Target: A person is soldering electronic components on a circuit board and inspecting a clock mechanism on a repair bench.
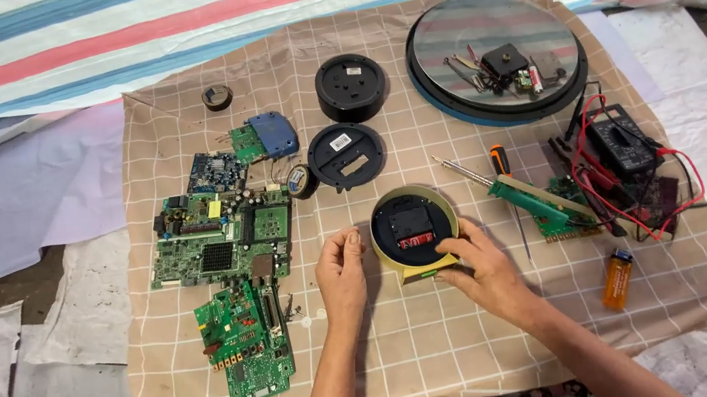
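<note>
Centre of frame: small round clock (pixel 413 231), yellow-rimmed, face down, black back with red part. Right hand (pixel 484 275) clamped on its lower right rim; left hand (pixel 341 273) loosely curled, just beside its left edge. Bare checked cloth (pixel 445 341) below. Green circuit boards (pixel 227 242) left, soldering iron (pixel 521 190) right.
</note>
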